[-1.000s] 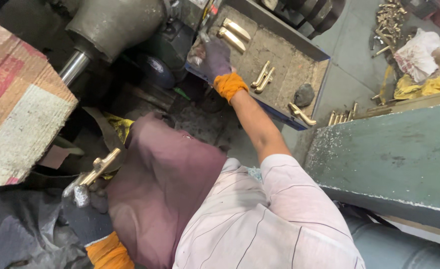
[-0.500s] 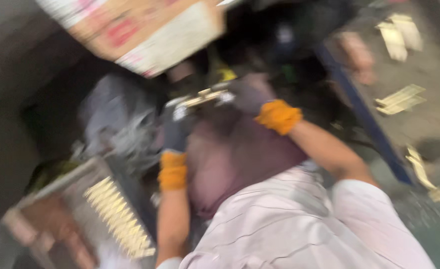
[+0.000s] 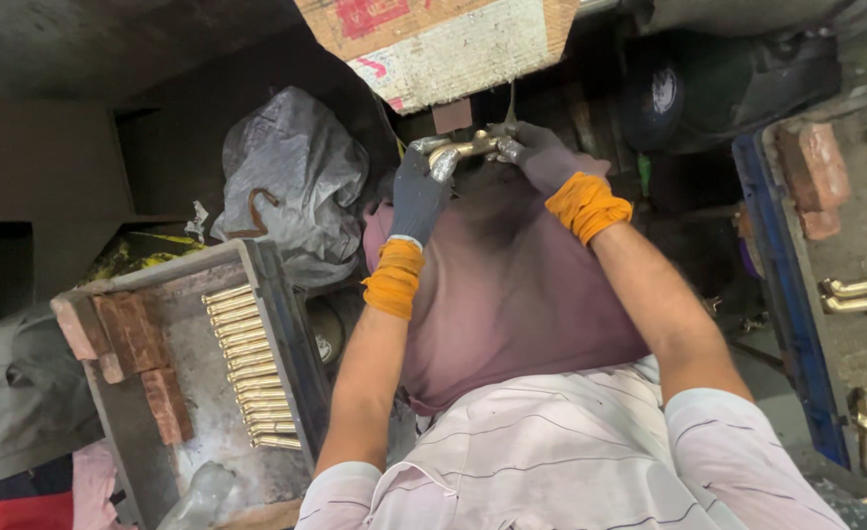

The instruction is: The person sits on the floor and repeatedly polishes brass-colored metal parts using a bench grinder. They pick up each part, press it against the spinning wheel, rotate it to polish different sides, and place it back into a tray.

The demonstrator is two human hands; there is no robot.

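Note:
Both my hands wear dark grey gloves with orange cuffs. My left hand [image 3: 419,191] and my right hand [image 3: 541,157] together hold a small brass piece [image 3: 465,148] above my lap, which is covered by maroon cloth [image 3: 512,285]. The left hand grips its left end, the right hand pinches its right end. A cardboard box [image 3: 433,34] hangs just beyond the piece.
A metal tray [image 3: 281,324] at the left holds a neat row of brass pieces [image 3: 252,363] and red bricks [image 3: 134,339]. A blue-edged tray [image 3: 792,294] at the right holds more brass parts [image 3: 861,292] and a brick [image 3: 812,177]. A grey plastic bag [image 3: 291,182] lies behind the left tray.
The view swung from the right tray to the left. My right hand came back from the right tray and joined my left hand on the brass piece over my lap.

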